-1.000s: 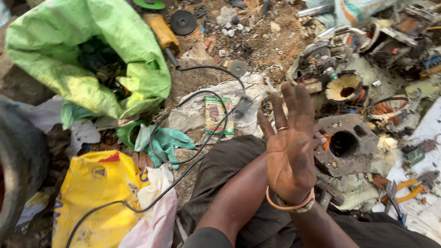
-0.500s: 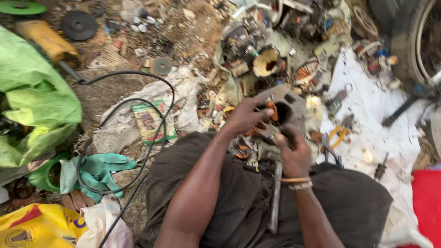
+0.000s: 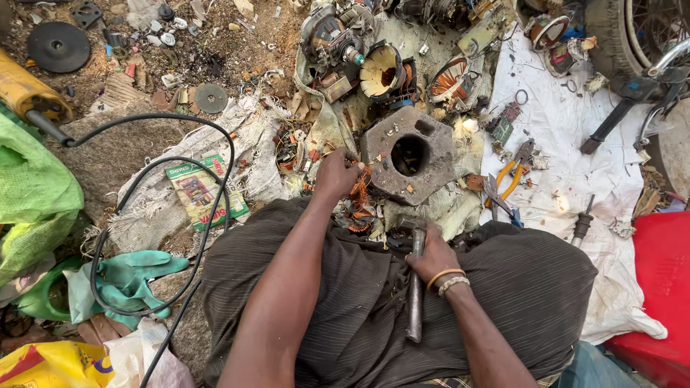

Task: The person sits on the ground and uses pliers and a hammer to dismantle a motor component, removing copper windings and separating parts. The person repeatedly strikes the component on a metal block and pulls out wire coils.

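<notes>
Dark striped cloth (image 3: 345, 316) covers the person's lap at the bottom of the view, and on it the right hand (image 3: 430, 255), banded at the wrist, is clamped around the metal handle of a hammer (image 3: 415, 287), whose shaft runs down across the lap while its head sits up by the fingers. Just beyond the lap edge the left hand (image 3: 336, 174) is closed on a tangle of copper wire (image 3: 359, 197), fingers curled into the reddish coils, which lie on the ground touching the near left side of a heavy grey metal block (image 3: 410, 154) with a round hole in its middle. Left of the lap, a pair of green rubber gloves (image 3: 122, 280) lies crumpled, with a black cable (image 3: 208, 215) looping over them and over a worn sack, beside a flat green printed packet (image 3: 205, 190). Right of the block, orange-handled pliers (image 3: 514, 176) rest on a white sheet (image 3: 575, 144) scattered with small parts, and a red container (image 3: 658, 287) sits at the right edge. Farther off, behind the block, stand two wound motor coils (image 3: 384, 68) among broken housings, and a dark round disc (image 3: 57, 47) lies on the dirt at the far left.
</notes>
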